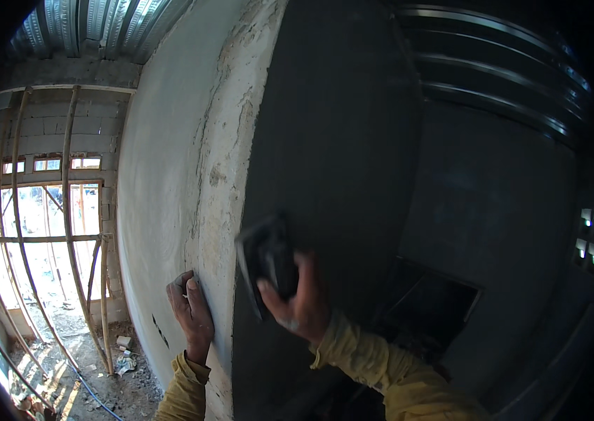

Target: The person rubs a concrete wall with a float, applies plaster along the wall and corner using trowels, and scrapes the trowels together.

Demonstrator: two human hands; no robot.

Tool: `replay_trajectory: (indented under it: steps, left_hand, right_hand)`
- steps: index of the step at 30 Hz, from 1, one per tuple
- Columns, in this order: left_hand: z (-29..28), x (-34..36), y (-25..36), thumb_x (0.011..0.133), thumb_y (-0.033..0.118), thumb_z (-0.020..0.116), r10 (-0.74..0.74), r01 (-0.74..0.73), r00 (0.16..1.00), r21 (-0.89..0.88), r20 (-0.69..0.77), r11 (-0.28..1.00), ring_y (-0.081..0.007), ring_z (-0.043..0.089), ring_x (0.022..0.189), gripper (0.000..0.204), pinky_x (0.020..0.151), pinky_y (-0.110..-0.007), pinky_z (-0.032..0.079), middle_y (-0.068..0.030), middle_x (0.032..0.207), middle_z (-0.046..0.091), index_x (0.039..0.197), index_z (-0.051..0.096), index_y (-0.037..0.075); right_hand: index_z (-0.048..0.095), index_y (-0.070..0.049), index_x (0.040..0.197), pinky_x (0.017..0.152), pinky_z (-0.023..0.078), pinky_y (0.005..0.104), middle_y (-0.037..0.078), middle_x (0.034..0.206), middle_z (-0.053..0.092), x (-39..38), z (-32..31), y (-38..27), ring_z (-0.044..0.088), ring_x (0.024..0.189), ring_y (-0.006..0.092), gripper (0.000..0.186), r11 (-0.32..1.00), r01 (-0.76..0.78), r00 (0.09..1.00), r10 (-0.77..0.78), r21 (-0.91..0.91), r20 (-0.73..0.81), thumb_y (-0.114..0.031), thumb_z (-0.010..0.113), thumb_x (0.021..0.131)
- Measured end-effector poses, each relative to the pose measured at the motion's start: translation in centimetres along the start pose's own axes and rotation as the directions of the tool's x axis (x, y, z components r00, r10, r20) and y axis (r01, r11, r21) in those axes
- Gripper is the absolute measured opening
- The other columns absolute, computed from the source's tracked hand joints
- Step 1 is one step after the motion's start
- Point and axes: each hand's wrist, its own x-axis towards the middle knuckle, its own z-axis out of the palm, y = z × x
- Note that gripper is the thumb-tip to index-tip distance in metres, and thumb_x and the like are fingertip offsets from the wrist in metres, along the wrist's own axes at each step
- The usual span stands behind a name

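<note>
Dark float point(270, 257) clasped in right hand point(305, 302), extending above and left

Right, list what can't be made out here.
Head view:
Black tool in the right hand: far face turned away, details blurred.
Left hand: palm hidden by the hand itself.
Yellow sleeves: cut off by the lower edge.
Beyond the bright opening: lost in glare.
Dark rectangle: details lost in shadow.
</note>
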Motion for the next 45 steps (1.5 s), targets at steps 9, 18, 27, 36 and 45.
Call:
replay_trajectory:
  steps: [9,18,27,36,45]
  left_hand:
    - [0.0,0.0,-0.3,0.102,0.030,0.042,0.001,-0.001,1.000,0.007,0.004,1.000,-0.0233,0.050,0.099,0.039,0.091,-0.036,0.039,-0.0145,0.104,0.052,0.112,0.055,-0.005]
    - [0.0,-0.2,-0.9,0.103,0.033,0.041,-0.083,0.083,0.996,-0.013,0.026,0.996,-0.0215,0.050,0.102,0.041,0.094,-0.035,0.038,-0.0134,0.107,0.053,0.114,0.054,-0.004]
    - [-0.1,0.0,-1.1,0.103,0.035,0.040,-0.088,0.090,0.995,-0.021,0.053,0.996,-0.0212,0.050,0.104,0.043,0.094,-0.035,0.038,-0.0132,0.110,0.052,0.117,0.054,-0.004]
    - [-0.1,0.1,-1.0,0.104,0.036,0.038,-0.092,0.094,0.993,-0.037,0.069,0.995,-0.0182,0.050,0.098,0.045,0.090,-0.032,0.039,-0.0113,0.105,0.053,0.117,0.053,-0.004]
    - [0.1,0.0,-0.2,0.104,0.039,0.037,-0.076,0.089,0.992,-0.125,0.105,0.988,-0.0153,0.052,0.091,0.046,0.082,-0.031,0.044,-0.0092,0.100,0.054,0.118,0.051,-0.002]
  right_hand:
    - [0.051,0.011,0.125,0.100,0.043,0.0413,0.032,0.121,0.056,23.5,-2.8,8.4,0.054,0.117,0.0428,0.078,0.951,-0.090,0.962,0.007,-0.295,-0.273,-0.052,0.068,0.082]
    - [0.052,0.010,0.121,0.092,0.047,0.0420,0.029,0.108,0.061,18.0,-2.0,10.1,0.059,0.105,0.0402,0.072,0.961,0.090,0.938,-0.170,-0.262,-0.302,-0.048,0.071,0.083]
    - [0.046,0.005,0.126,0.075,0.049,0.0460,0.026,0.102,0.054,-6.8,-0.2,2.1,0.057,0.088,0.0427,0.060,0.982,-0.179,0.984,0.178,-0.060,-0.015,-0.035,0.068,0.086]
    - [0.047,0.011,0.129,0.104,0.040,0.0415,0.031,0.130,0.051,28.2,-2.8,9.6,0.048,0.123,0.0443,0.066,0.952,-0.186,0.938,0.098,-0.242,-0.334,-0.041,0.058,0.091]
    - [0.044,0.007,0.129,0.087,0.045,0.0462,0.026,0.112,0.052,-3.2,0.9,4.9,0.055,0.101,0.0396,0.059,0.975,-0.220,0.960,0.214,-0.012,-0.180,-0.031,0.066,0.090]
